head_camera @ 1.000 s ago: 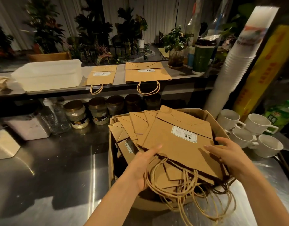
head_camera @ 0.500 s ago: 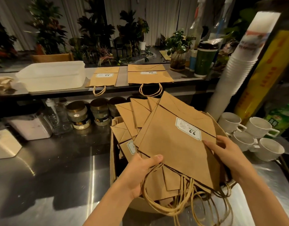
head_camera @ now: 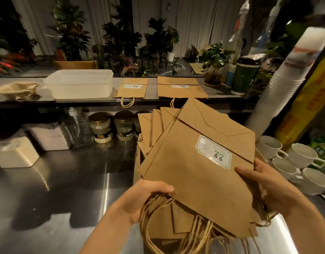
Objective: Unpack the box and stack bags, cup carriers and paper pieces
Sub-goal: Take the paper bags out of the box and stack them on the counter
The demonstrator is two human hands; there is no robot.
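Observation:
A fanned bundle of flat brown paper bags (head_camera: 192,173) with twine handles is held up over the cardboard box (head_camera: 137,169), which it almost hides. The top bag carries a white label reading 6.6. My left hand (head_camera: 149,197) grips the bundle's lower left edge, thumb on top near the handles. My right hand (head_camera: 268,187) grips its right edge, fingers on the top face. On the raised shelf behind lie two flat piles of the same bags, a narrow pile (head_camera: 132,88) and a wider pile (head_camera: 180,88).
A white plastic tub (head_camera: 79,85) and a crumpled cloth (head_camera: 17,89) sit on the shelf's left. Jars (head_camera: 101,127) and containers line the steel counter's back. White mugs (head_camera: 302,165) and a tall stack of paper cups (head_camera: 286,79) stand at the right.
Both hands have lifted the fanned bundle of bags up out of the box and toward me. The grips at its left and right edges have closed.

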